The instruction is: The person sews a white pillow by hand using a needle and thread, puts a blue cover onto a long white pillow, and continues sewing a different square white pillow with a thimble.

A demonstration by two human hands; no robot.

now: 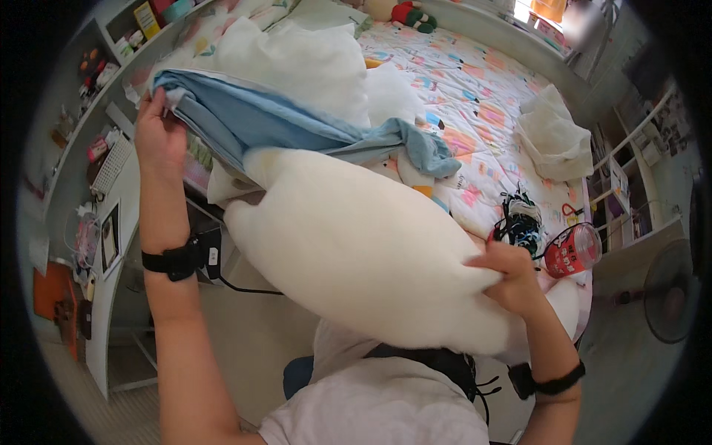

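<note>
My left hand point(161, 133) is raised at the upper left, its fingers closed on the edge of a light blue fabric cover point(245, 117), which stretches away to the right across the bed. A plump white pillow insert point(356, 250) hangs in front of my body. My right hand point(512, 275) pinches its right end, and the fabric bunches at the fingers. The insert's upper left corner lies against the blue cover; whether it is inside the cover's opening I cannot tell.
White stuffing pieces point(295, 61) lie on the patterned quilt point(461, 94) behind the cover. A crumpled off-white cloth point(556, 139), a bundle of dark and white cords point(520, 219), scissors point(570, 211) and a red-labelled clear jar point(573, 250) are on the right. A white desk point(119, 239) stands left.
</note>
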